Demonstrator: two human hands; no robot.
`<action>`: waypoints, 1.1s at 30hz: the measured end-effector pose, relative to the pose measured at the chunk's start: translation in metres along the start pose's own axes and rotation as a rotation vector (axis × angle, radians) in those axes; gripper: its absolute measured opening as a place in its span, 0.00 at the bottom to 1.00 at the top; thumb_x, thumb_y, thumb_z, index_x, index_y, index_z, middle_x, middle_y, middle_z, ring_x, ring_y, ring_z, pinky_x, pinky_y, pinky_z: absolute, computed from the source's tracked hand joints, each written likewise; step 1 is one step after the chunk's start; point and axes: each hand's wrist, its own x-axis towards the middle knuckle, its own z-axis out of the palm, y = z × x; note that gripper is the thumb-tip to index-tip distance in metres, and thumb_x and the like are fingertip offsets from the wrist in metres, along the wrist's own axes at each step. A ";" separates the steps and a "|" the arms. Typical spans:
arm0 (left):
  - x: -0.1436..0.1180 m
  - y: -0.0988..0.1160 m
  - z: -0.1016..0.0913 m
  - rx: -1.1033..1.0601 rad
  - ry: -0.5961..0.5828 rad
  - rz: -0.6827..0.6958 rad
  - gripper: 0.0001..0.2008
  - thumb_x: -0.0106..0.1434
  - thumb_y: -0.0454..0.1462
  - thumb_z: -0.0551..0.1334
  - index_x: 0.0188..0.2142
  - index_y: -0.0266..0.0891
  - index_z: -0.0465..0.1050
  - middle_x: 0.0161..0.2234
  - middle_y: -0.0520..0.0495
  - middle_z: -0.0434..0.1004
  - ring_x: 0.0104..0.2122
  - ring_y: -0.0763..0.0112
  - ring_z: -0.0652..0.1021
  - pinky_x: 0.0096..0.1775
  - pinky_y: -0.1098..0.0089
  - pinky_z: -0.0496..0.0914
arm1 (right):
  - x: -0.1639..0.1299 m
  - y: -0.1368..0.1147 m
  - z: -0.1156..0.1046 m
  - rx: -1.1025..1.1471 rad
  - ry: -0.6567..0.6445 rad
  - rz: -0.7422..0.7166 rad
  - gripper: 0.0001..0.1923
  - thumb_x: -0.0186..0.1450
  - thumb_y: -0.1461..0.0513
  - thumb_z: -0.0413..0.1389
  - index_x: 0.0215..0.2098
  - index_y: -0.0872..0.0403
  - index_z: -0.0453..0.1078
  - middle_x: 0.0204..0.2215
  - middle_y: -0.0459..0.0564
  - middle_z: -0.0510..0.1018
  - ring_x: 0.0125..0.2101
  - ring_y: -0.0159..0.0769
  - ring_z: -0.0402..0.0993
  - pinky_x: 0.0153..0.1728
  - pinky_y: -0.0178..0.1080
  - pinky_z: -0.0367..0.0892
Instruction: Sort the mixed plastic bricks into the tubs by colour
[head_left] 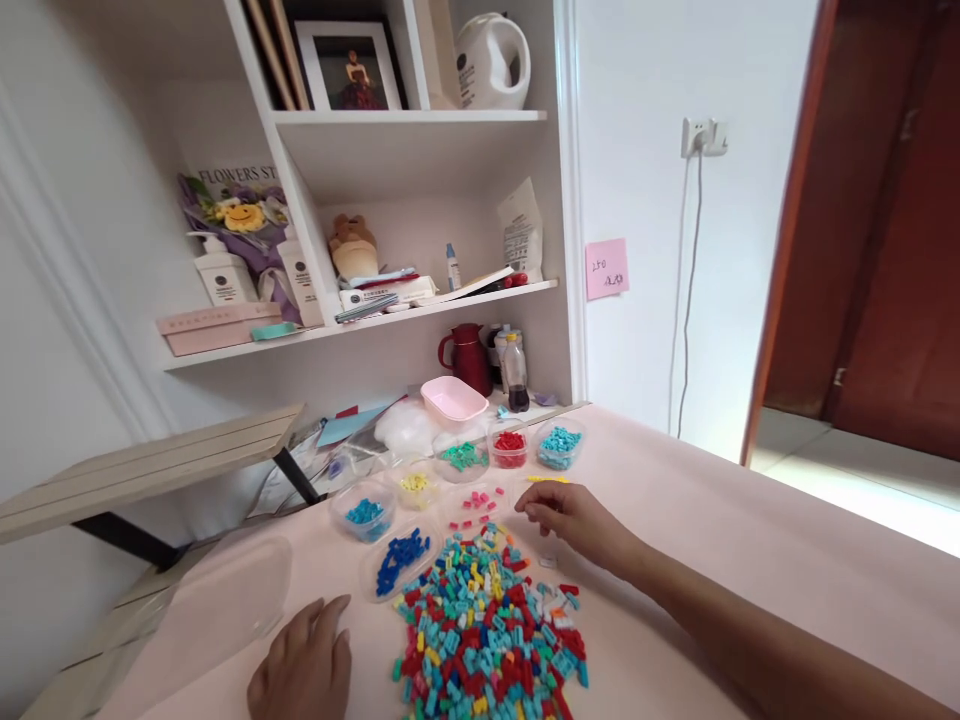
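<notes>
A heap of small plastic bricks in teal, red, yellow, blue and white (487, 630) lies spread on the pale pink tabletop (750, 560), close in front of the person seated there. The right hand (574, 520) reaches past the far edge of the heap, fingers curled down and drawn together over the cloth near a few pink pieces (478, 500); whether a brick sits between the fingertips cannot be made out. The left hand (307, 665) lies flat and loosely open on the table beside the heap, holding nothing, next to a clear, empty-looking plastic lid or tray (225, 600).

Round the heap stand shallow clear tubs, each with one colour: dark blue (401, 560), light blue (366, 512), yellow (414, 483), green (463, 457), red (509, 443) and teal (559, 442). A thin yellow strip (547, 480) lies just beyond the right hand. Behind the tubs are a pink plastic basin (452, 400) and a dark red jug (469, 357), below white shelves (405, 120) with a kettle, a framed picture and bottles.

Sorting of this kind looks best done with a light pinch on one brick at a time, lifting clear of the heap so neighbours are not dragged, and dropping it low into the tub of matching colour so it does not bounce out.
</notes>
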 end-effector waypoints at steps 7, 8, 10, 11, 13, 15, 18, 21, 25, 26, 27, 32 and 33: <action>0.003 -0.002 0.006 0.001 0.041 -0.014 0.25 0.69 0.38 0.38 0.53 0.48 0.70 0.57 0.47 0.69 0.56 0.62 0.68 0.54 0.55 0.60 | -0.007 0.010 0.012 -0.336 -0.038 -0.238 0.17 0.69 0.62 0.46 0.48 0.53 0.74 0.43 0.56 0.74 0.42 0.40 0.72 0.45 0.40 0.67; 0.003 -0.002 0.006 0.003 0.045 -0.011 0.25 0.69 0.38 0.38 0.53 0.48 0.70 0.56 0.48 0.69 0.56 0.62 0.68 0.54 0.55 0.60 | -0.007 0.010 0.014 -0.356 -0.047 -0.250 0.17 0.69 0.61 0.46 0.48 0.53 0.74 0.43 0.56 0.75 0.42 0.40 0.72 0.44 0.40 0.67; 0.002 -0.002 0.007 0.008 0.049 -0.007 0.25 0.69 0.38 0.39 0.53 0.49 0.70 0.56 0.48 0.69 0.56 0.63 0.67 0.54 0.55 0.60 | -0.007 0.009 0.019 -0.398 -0.069 -0.244 0.17 0.69 0.61 0.46 0.46 0.54 0.75 0.41 0.56 0.75 0.41 0.40 0.71 0.43 0.40 0.67; 0.002 -0.002 0.008 0.011 0.051 -0.004 0.25 0.69 0.38 0.39 0.53 0.49 0.71 0.56 0.48 0.69 0.56 0.63 0.67 0.54 0.55 0.60 | -0.007 0.008 0.021 -0.424 -0.079 -0.233 0.17 0.69 0.60 0.45 0.45 0.54 0.75 0.40 0.56 0.75 0.41 0.40 0.71 0.43 0.40 0.67; 0.002 -0.002 0.008 0.016 0.054 0.001 0.24 0.69 0.38 0.40 0.53 0.49 0.71 0.56 0.47 0.70 0.56 0.62 0.67 0.54 0.55 0.60 | -0.005 0.007 0.026 -0.491 -0.104 -0.209 0.16 0.69 0.59 0.45 0.42 0.53 0.75 0.39 0.55 0.75 0.40 0.41 0.70 0.42 0.41 0.66; 0.002 -0.003 0.009 0.019 0.057 0.003 0.25 0.69 0.38 0.40 0.53 0.49 0.71 0.56 0.47 0.70 0.56 0.61 0.68 0.53 0.55 0.61 | -0.003 0.006 0.031 -0.568 -0.125 -0.190 0.16 0.69 0.58 0.46 0.39 0.53 0.75 0.37 0.55 0.75 0.39 0.42 0.70 0.43 0.43 0.65; 0.004 -0.005 0.009 0.028 0.044 0.012 0.25 0.68 0.38 0.39 0.54 0.48 0.71 0.57 0.46 0.69 0.57 0.61 0.67 0.54 0.54 0.60 | -0.001 0.006 0.033 -0.588 -0.134 -0.172 0.17 0.70 0.57 0.45 0.38 0.53 0.75 0.37 0.55 0.74 0.40 0.43 0.69 0.44 0.44 0.64; 0.007 -0.007 0.008 0.034 -0.040 0.003 0.24 0.68 0.38 0.40 0.55 0.49 0.69 0.58 0.48 0.68 0.58 0.62 0.66 0.55 0.55 0.59 | -0.001 0.007 0.028 -0.427 -0.150 -0.203 0.18 0.70 0.58 0.44 0.40 0.52 0.75 0.39 0.54 0.75 0.41 0.41 0.70 0.45 0.41 0.65; 0.006 -0.006 0.009 0.029 -0.010 0.000 0.24 0.68 0.38 0.40 0.55 0.49 0.69 0.57 0.48 0.68 0.58 0.62 0.66 0.55 0.56 0.59 | -0.006 0.005 0.010 -0.256 -0.102 -0.167 0.18 0.70 0.58 0.44 0.46 0.53 0.74 0.44 0.55 0.75 0.43 0.40 0.71 0.46 0.40 0.66; 0.005 -0.005 0.009 0.026 0.022 0.004 0.25 0.68 0.38 0.40 0.54 0.49 0.70 0.57 0.47 0.69 0.57 0.62 0.67 0.55 0.56 0.59 | -0.007 0.004 0.004 -0.238 -0.099 -0.121 0.18 0.70 0.58 0.44 0.47 0.53 0.74 0.43 0.55 0.76 0.42 0.40 0.72 0.45 0.41 0.66; 0.004 -0.005 0.009 0.020 0.043 0.004 0.25 0.69 0.39 0.40 0.54 0.48 0.70 0.57 0.47 0.69 0.57 0.61 0.67 0.54 0.55 0.59 | -0.008 0.003 -0.002 -0.220 -0.110 -0.064 0.18 0.69 0.58 0.45 0.47 0.53 0.74 0.41 0.54 0.77 0.39 0.39 0.73 0.42 0.40 0.68; 0.002 -0.002 0.008 -0.013 0.071 -0.003 0.24 0.68 0.40 0.40 0.53 0.49 0.70 0.56 0.47 0.69 0.55 0.62 0.68 0.54 0.56 0.60 | -0.011 0.000 -0.029 -0.170 -0.216 0.138 0.15 0.64 0.59 0.51 0.46 0.53 0.75 0.30 0.48 0.77 0.25 0.32 0.71 0.30 0.36 0.67; 0.002 -0.001 0.007 -0.013 0.073 -0.002 0.24 0.68 0.40 0.40 0.53 0.49 0.70 0.56 0.47 0.69 0.55 0.62 0.68 0.54 0.56 0.60 | -0.012 0.000 -0.033 -0.178 -0.258 0.151 0.15 0.62 0.59 0.54 0.47 0.52 0.74 0.31 0.47 0.76 0.25 0.31 0.70 0.29 0.35 0.66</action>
